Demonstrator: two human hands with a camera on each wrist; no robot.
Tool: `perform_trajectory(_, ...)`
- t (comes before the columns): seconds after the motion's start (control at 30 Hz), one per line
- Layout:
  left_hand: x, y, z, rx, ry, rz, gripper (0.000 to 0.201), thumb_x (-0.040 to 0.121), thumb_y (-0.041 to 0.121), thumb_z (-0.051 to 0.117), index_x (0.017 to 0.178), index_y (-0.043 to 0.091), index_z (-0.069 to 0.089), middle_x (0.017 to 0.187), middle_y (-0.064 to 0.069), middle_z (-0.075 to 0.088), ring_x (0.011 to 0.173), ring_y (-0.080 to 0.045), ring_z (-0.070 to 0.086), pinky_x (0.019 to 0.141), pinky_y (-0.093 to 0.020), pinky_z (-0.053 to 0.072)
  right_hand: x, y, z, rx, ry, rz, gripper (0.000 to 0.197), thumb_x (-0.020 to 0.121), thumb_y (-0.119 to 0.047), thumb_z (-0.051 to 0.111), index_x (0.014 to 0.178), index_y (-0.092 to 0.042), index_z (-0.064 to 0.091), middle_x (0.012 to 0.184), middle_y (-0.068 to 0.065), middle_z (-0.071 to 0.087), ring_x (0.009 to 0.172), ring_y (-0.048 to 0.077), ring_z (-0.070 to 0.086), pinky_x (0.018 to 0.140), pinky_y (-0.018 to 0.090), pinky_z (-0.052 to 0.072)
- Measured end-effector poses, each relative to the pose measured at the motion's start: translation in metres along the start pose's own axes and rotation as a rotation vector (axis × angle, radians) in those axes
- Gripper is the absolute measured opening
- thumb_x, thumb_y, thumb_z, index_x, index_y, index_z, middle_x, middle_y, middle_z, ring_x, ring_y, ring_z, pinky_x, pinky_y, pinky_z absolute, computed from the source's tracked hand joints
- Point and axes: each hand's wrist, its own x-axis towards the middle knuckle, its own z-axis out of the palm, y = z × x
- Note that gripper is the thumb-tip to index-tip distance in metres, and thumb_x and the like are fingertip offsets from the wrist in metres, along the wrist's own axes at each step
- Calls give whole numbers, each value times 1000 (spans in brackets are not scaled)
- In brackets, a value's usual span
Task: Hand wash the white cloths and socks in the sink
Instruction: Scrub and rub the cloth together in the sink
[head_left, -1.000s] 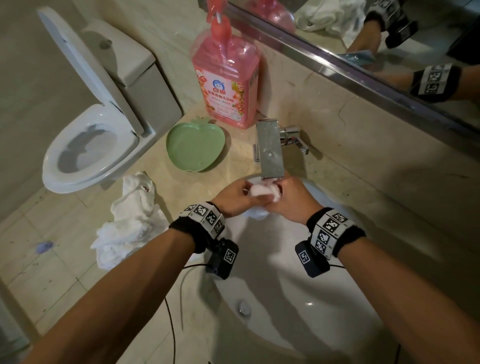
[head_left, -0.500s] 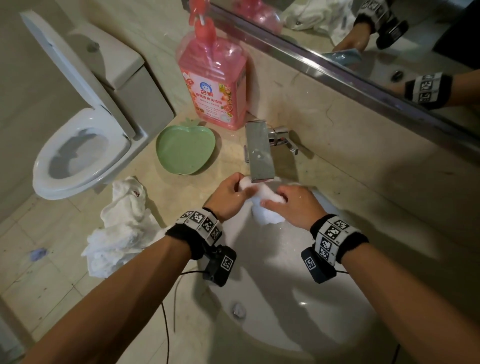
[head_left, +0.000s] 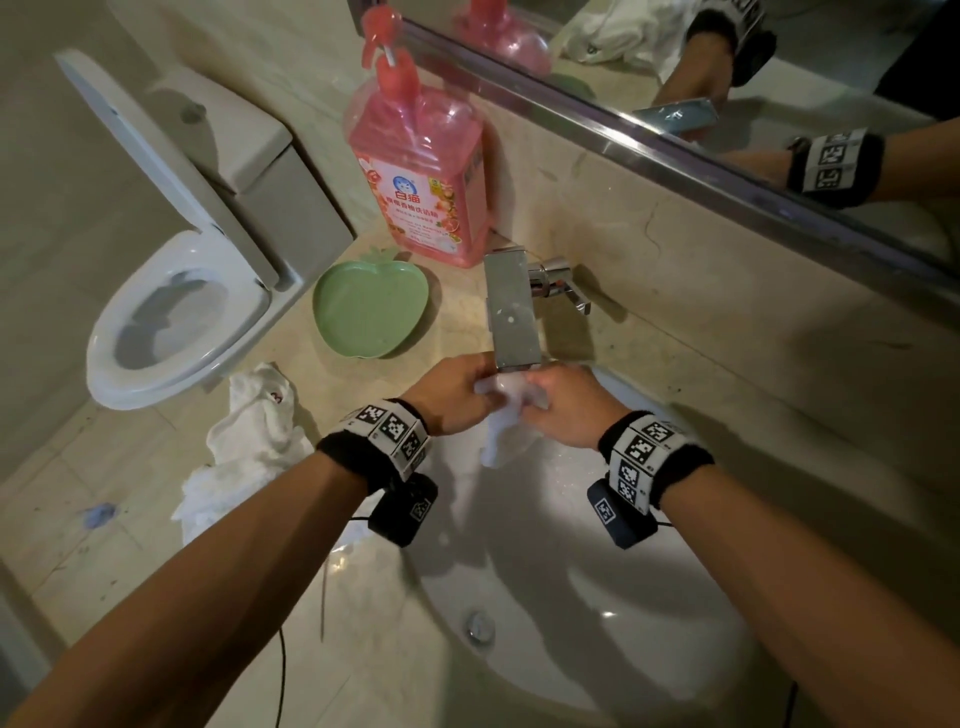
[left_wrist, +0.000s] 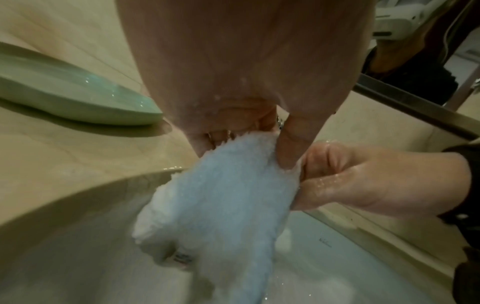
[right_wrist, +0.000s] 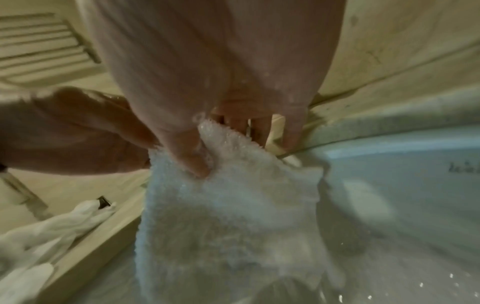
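Observation:
A wet white cloth (head_left: 506, 421) hangs over the white sink (head_left: 649, 613), just under the steel tap (head_left: 511, 312). My left hand (head_left: 457, 392) pinches its top edge from the left, thumb on the cloth (left_wrist: 223, 197). My right hand (head_left: 563, 402) grips the same edge from the right, thumb pressed into the cloth (right_wrist: 228, 216). The cloth's lower part dangles into the basin. A heap of white cloths and socks (head_left: 249, 441) lies on the counter to the left of the sink.
A pink detergent bottle (head_left: 421, 171) stands against the wall behind a green apple-shaped dish (head_left: 369, 309). An open toilet (head_left: 176, 312) is at the left. A mirror (head_left: 727, 78) runs along the back wall. The drain (head_left: 479, 626) sits at the basin's bottom.
The cloth was bunched between both hands a second ago; now it is pulled out and hangs down from them. Both hands stay under the tap.

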Motion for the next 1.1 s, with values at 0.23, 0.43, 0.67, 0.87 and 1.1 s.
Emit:
perform_trajectory(0.23, 7, -7, 22, 256, 145, -111, 34, 91, 41, 56, 114, 16, 57, 102, -12, 69, 89, -34, 64, 74, -41, 54, -3, 1, 1, -274, 288, 52, 23, 95, -31, 59, 102, -15, 74, 99, 10, 65, 91, 26, 64, 73, 31, 50)
perform_trajectory(0.43, 6, 7, 44, 199, 235, -54, 17, 95, 36, 55, 95, 20, 60, 97, -10, 61, 80, -28, 58, 65, -32, 42, -3, 1, 8, 292, 214, 270, 19, 97, -21, 54, 104, -17, 71, 92, 1, 73, 75, 19, 68, 67, 33, 54)
perform_trajectory(0.67, -8, 5, 57, -220, -11, -103, 20, 90, 12, 59, 108, 5, 62, 97, -1, 58, 100, -29, 62, 90, -40, 53, -1, -8, 11, 662, 142, 330, 31, 79, -20, 81, 107, -21, 66, 100, -1, 75, 94, 16, 71, 84, 33, 58)
perform_trajectory(0.87, -7, -19, 35, -216, 130, -345, 19, 92, 10, 47, 92, 1, 63, 98, -22, 70, 90, -35, 68, 77, -42, 56, -3, -9, 11, 696, 178, 295, 42, 82, 11, 57, 116, -13, 62, 113, 10, 71, 108, 30, 67, 96, 50, 54)
perform_trajectory(1.1, 3, -12, 35, -70, -141, -439, 47, 107, 29, 27, 124, -5, 55, 126, -27, 59, 115, -40, 57, 94, -41, 44, -11, -12, 4, 873, 160, 223, 54, 85, 15, 50, 109, -31, 64, 110, 2, 74, 104, 22, 70, 87, 43, 60)
